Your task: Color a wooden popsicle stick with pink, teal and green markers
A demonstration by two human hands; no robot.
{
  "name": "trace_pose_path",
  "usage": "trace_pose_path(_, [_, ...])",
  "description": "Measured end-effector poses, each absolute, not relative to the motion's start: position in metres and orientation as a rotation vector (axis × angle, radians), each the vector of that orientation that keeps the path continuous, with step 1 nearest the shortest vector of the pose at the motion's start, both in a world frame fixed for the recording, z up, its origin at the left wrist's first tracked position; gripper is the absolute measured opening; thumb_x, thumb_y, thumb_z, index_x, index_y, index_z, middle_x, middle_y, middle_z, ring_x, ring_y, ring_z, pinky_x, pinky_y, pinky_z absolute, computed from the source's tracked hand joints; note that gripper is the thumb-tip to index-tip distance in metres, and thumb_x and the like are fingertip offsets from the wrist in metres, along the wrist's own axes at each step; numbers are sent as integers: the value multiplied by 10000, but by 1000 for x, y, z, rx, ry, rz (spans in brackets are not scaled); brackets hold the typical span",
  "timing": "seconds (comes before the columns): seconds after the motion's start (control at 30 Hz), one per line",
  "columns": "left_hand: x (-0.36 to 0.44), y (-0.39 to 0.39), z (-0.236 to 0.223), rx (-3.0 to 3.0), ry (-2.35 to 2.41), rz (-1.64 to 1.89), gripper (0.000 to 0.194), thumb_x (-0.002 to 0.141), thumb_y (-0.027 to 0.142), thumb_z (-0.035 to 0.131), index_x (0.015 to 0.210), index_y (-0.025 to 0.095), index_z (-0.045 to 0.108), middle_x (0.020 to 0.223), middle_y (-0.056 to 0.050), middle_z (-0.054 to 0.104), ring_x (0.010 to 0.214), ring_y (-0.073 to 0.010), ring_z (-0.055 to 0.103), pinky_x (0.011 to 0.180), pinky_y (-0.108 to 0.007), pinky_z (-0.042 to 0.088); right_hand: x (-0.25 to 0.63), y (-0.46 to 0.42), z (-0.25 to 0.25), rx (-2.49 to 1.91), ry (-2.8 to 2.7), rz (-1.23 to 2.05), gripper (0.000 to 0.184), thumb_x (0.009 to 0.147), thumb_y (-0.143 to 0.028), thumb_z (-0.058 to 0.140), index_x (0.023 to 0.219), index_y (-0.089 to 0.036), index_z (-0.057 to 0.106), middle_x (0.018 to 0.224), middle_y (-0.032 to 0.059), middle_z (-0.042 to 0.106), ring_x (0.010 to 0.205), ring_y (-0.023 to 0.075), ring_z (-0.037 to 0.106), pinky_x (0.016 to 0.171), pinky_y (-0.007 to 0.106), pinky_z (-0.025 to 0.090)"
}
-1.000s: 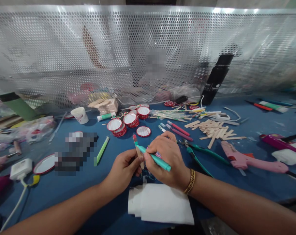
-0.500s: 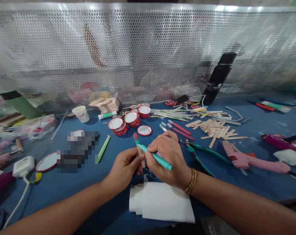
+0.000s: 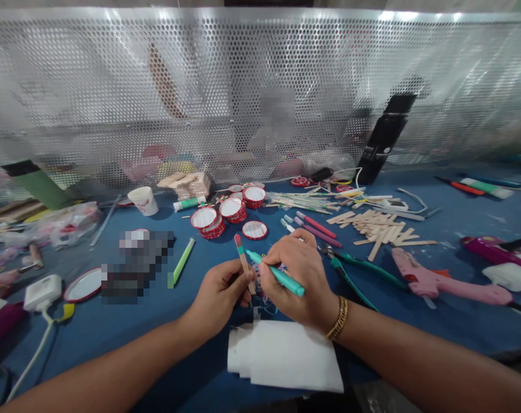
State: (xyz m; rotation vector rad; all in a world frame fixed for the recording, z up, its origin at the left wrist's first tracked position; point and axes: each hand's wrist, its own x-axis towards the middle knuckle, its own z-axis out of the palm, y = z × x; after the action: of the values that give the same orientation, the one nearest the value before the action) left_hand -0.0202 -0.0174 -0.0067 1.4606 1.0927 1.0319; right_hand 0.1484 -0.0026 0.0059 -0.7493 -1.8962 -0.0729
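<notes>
The left hand (image 3: pixel 221 292) pinches with its fingers; the right (image 3: pixel 297 278) curls, its wrist (image 3: pixel 335 318) angled inward.

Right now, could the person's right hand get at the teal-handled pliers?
Probably yes: the teal-handled pliers lie just beside the right hand, with nothing seen covering their handles. That hand holds a teal marker, though, so its fingers would likely need freeing first.

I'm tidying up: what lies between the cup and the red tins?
A green-and-white tube lies between the cup and the tins, with stacked wood behind it; the head view shows this.
</notes>
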Motion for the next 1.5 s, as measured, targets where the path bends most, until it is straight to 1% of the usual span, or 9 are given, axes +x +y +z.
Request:
trace_pose_path(0.23, [-21,-18,-5,1493,1077,1026,374,859,486,614,679,165,552,560,35,511,502,-97,475,494,-206,394,148,-4,8,-690,-1910,-41,111,821,-180,568,727,-209,517,675,-21,626,651,148,586,845,413,375])
trace_pose_path(0.6, [-21,-19,-5,1510,1089,1014,386,863,495,607,678,161,550,572,40,500,508,-95,474,497,-207,398,146,-4,7,-699,-1910,-51,121,821,-172,574,719,-204,518,673,-14,631,655,151,604,855,417,376])
trace_pose_path(0.87, [-20,-19,-2,1470,1105,1027,407,837,522,631,655,168,541,559,34,517,496,-94,474,480,-205,391,149,-2,7,-775,-1919,-87,134,814,-181,564,703,-211,494,652,-21,607,638,150,560,841,411,366])
trace_pose_path(0.97, [-19,-19,-3,1459,1106,1032,410,827,529,640,657,169,544,561,33,520,491,-94,477,473,-204,396,149,-3,8,-759,-1896,-87,142,810,-170,565,698,-210,488,644,-24,603,636,149,565,834,410,365])
trace_pose_path(1.17, [-21,-19,-5,1505,1087,1025,388,856,502,618,687,156,573,582,25,518,516,-102,493,507,-216,419,147,-5,8,-710,-1918,-55,123,832,-188,567,722,-210,516,661,-22,619,643,146,573,839,407,370])
trace_pose_path(1.3, [-21,-19,-4,1518,1099,1018,385,854,498,615,679,160,558,571,28,513,506,-103,488,502,-220,414,147,-4,6,-719,-1916,-48,122,840,-200,576,732,-209,519,676,-18,630,660,150,588,858,415,370])
trace_pose_path(1.5, [-18,-21,-1,1494,1109,1025,410,835,529,624,659,166,547,555,32,509,502,-100,485,499,-214,407,150,-3,8,-740,-1878,-82,127,821,-177,570,720,-214,503,661,-21,618,662,155,585,837,404,371])
